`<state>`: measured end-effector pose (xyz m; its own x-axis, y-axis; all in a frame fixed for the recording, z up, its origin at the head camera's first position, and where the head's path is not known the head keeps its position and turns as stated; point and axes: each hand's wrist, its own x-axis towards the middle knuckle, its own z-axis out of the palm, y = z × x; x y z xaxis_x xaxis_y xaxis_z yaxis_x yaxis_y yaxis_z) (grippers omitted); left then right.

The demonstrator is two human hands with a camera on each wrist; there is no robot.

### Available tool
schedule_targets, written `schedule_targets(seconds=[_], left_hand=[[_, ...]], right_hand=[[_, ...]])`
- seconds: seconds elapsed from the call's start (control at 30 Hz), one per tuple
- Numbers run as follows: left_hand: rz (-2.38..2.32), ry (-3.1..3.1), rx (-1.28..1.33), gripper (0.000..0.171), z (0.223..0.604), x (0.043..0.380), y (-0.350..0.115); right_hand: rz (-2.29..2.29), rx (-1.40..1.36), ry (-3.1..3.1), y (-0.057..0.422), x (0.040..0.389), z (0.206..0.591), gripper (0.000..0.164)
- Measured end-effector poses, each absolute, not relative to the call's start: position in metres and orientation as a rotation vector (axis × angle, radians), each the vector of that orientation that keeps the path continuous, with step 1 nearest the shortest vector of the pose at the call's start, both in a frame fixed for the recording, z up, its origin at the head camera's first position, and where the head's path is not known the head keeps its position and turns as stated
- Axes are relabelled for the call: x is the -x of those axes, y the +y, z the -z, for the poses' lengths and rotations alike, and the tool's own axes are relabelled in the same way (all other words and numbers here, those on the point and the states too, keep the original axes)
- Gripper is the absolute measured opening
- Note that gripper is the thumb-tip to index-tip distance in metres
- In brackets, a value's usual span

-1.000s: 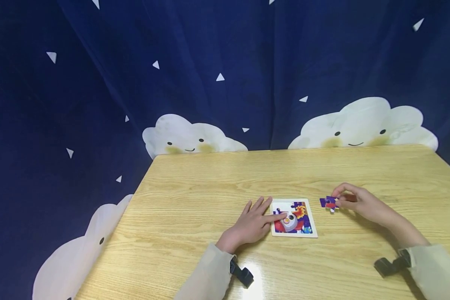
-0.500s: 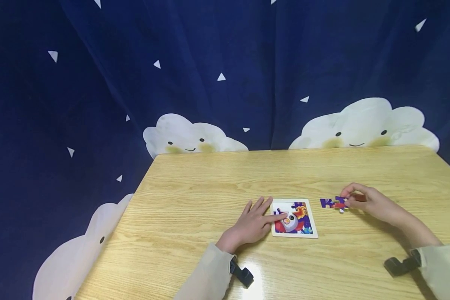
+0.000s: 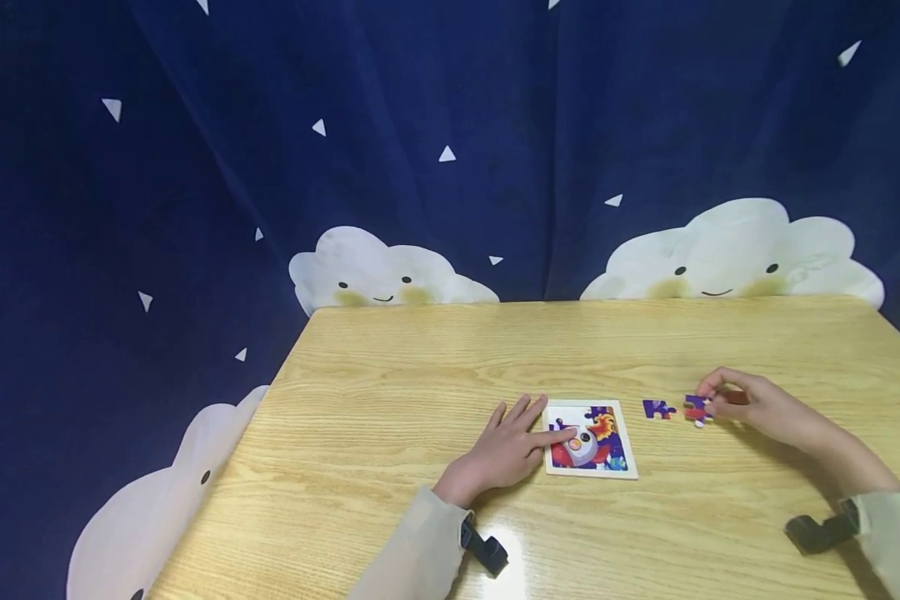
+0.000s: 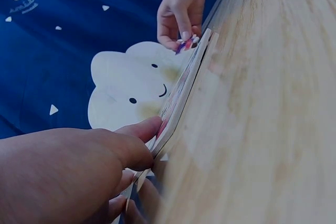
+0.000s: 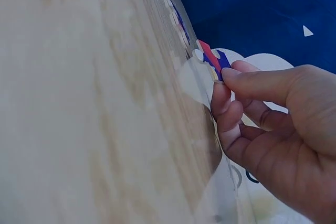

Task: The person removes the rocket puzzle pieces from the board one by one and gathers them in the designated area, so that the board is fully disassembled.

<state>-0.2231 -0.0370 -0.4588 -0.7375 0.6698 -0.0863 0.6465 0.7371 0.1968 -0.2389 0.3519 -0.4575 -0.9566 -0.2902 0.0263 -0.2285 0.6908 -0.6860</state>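
Note:
A square jigsaw puzzle (image 3: 606, 439) in a pale frame lies on the table, showing a penguin and a flame; its upper left part is bare white. My left hand (image 3: 501, 450) rests at its left edge, fingers spread, thumb laid straight across the picture. To the right, my right hand (image 3: 757, 404) pinches a purple and red puzzle piece (image 3: 697, 408) between thumb and fingers. The right wrist view shows this puzzle piece (image 5: 214, 59) held by its edge. Between the frame and that hand lies a second purple puzzle piece (image 3: 657, 408) on the table.
The wooden table (image 3: 390, 375) reaches back to a dark blue curtain (image 3: 420, 100) with white triangles and smiling clouds. Black camera mounts (image 3: 486, 546) sit on both wrists over pale sleeves (image 3: 420, 550).
My right hand has moved right with its puzzle piece, away from the other piece, which now shows in full. The left hand and the framed puzzle have stayed in place.

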Motion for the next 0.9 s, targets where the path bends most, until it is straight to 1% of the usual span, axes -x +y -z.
schedule_targets(seconds=[0.27,0.57,0.9], left_hand=[[-0.225,2.793,-1.063,0.049,0.4601,0.2239,-0.0368],[-0.199,2.806,-1.068,0.049,0.4610,0.2240,-0.0367],[-0.210,2.799,-1.067,0.049,0.4592,0.2234,-0.0368]], right_hand=[[1.127,0.536,2.849,0.3608,0.2409,0.4594,0.012],[1.071,0.509,2.831,0.3615,0.2428,0.4578,0.012],[1.093,0.623,2.842,0.3589,0.2432,0.4588,0.016]])
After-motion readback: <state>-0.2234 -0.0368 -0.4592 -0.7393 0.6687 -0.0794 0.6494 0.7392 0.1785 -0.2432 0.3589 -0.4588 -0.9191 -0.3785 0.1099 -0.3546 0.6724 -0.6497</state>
